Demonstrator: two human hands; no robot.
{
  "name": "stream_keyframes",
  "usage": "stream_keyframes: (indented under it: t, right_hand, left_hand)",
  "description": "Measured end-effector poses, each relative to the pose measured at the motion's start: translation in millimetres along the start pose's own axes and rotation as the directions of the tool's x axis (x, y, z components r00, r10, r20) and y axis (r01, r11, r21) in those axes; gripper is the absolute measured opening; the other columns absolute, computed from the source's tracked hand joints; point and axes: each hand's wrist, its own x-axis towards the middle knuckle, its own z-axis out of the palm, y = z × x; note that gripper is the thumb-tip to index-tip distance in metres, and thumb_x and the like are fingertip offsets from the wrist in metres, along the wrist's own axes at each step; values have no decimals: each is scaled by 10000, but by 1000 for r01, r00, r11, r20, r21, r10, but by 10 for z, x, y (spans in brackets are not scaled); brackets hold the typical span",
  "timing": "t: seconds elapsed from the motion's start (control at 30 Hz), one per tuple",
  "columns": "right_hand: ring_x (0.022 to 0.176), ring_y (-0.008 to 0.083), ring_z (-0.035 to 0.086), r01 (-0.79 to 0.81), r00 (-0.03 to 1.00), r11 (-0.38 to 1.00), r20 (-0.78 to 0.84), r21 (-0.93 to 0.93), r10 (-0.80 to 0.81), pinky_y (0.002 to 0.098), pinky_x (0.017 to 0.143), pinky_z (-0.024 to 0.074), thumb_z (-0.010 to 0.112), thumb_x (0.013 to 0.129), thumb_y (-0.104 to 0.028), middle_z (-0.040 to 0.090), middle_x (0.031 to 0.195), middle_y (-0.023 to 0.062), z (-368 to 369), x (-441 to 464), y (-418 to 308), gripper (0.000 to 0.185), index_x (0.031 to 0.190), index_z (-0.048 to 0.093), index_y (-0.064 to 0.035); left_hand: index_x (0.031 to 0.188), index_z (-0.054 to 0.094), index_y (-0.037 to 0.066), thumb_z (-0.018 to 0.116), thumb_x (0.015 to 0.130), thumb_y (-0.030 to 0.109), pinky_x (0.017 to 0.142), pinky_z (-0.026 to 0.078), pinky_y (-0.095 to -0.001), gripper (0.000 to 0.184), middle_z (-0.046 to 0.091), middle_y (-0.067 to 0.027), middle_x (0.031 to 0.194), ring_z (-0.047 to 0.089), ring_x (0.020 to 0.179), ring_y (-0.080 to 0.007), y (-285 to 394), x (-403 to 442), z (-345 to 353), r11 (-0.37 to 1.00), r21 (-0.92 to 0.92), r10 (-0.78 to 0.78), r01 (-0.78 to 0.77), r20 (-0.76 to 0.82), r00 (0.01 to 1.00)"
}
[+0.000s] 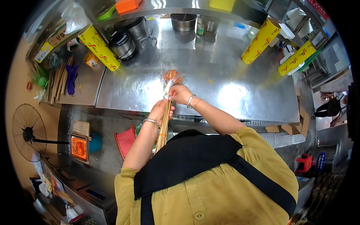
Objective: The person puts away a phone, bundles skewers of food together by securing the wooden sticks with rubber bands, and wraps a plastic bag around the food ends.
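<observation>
A bundle of long wooden skewers [163, 131] runs from my chest up to the steel table's front edge, with an orange band around it. My left hand [160, 110] is wrapped round the skewers. At the bundle's top, orange-brown food pieces [171, 76] sit inside a clear plastic bag [165, 84]. The fingers of my right hand [180, 94] are pinched at the gathered neck of the bag, close above my left hand.
The steel table [138, 90] holds yellow film rolls [99, 48], a steel pot [183, 22], scissors [149, 37] and a lidded container [122, 45]. More skewers [60, 80] lie left. A fan [28, 133] and an orange-filled tray [79, 148] stand lower left. A person [330, 107] is far right.
</observation>
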Motion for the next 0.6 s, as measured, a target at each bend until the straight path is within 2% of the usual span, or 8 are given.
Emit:
stream_keyframes:
  t: [0.07, 0.2, 0.27, 0.3, 0.4, 0.47, 0.57, 0.6]
  right_hand:
    - [571, 190, 578, 203, 973, 918, -35, -340, -228, 308, 556, 485, 702, 700, -175, 588, 650, 81, 11, 94, 155, 180, 761, 590, -48]
    - [647, 241, 599, 87, 989, 892, -68, -444, -130, 346, 614, 486, 654, 695, -204, 599, 677, 102, -44, -144, -138, 153, 766, 607, -77]
    - [703, 244, 613, 100, 939, 706, -169, -701, -301, 359, 605, 487, 607, 706, -185, 605, 701, 86, 35, -222, -234, 105, 745, 605, -87]
    - [762, 244, 617, 169, 864, 667, -217, -725, -455, 380, 621, 492, 577, 699, -173, 604, 744, 81, 69, -206, -174, 93, 732, 602, -90]
    - [769, 241, 612, 206, 807, 628, -233, -750, -543, 383, 636, 499, 580, 694, -173, 598, 774, 77, 137, -107, -78, 94, 731, 601, -89]
    - [752, 266, 609, 203, 836, 657, -221, -726, -503, 399, 667, 500, 569, 711, -165, 605, 801, 94, 143, -110, -77, 104, 747, 602, -73]
    - [757, 318, 603, 19, 959, 883, -242, -468, -149, 410, 667, 476, 572, 734, -150, 621, 785, 130, 71, -91, -114, 98, 780, 598, -67]
    - [757, 318, 603, 19, 960, 881, -238, -473, -149, 410, 667, 476, 572, 734, -150, 621, 785, 130, 45, -65, -87, 98, 780, 598, -67]
  left_hand:
    - [1025, 458, 65, 393, 952, 340, 429, 450, -259, 292, 557, -76, 728, 490, 502, -129, -10, -4, 34, 1000, 9, 2, -2, 1, 1000]
    - [1007, 470, 78, 381, 955, 323, 436, 443, -236, 266, 551, -59, 727, 483, 516, -114, -11, -42, 116, 997, 82, 17, -12, -68, 998]
    - [1016, 467, 74, 374, 956, 317, 439, 443, -235, 266, 551, -59, 729, 485, 520, -115, -42, -9, 93, 996, 79, 31, -28, -29, 999]
    - [1016, 467, 74, 374, 956, 317, 439, 443, -235, 266, 551, -59, 729, 485, 520, -115, -45, -1, 85, 996, 79, 32, -29, -29, 999]
    - [1009, 468, 72, 366, 958, 315, 441, 444, -233, 269, 551, -59, 733, 484, 523, -113, -67, 3, 65, 997, 78, 31, -28, -40, 999]
    - [1027, 442, 61, 387, 955, 287, 429, 455, -264, 243, 562, -83, 735, 491, 508, -133, -49, -3, 61, 1000, 18, 12, -11, -28, 1000]
    - [1002, 469, 76, 376, 956, 334, 445, 446, -231, 278, 548, -59, 736, 479, 520, -111, -83, 2, 30, 1000, -1, -5, 5, 3, 1000]
    - [1002, 469, 76, 376, 956, 334, 445, 446, -231, 278, 548, -59, 736, 479, 520, -111, -91, -8, 30, 1000, -7, -4, 4, 4, 1000]
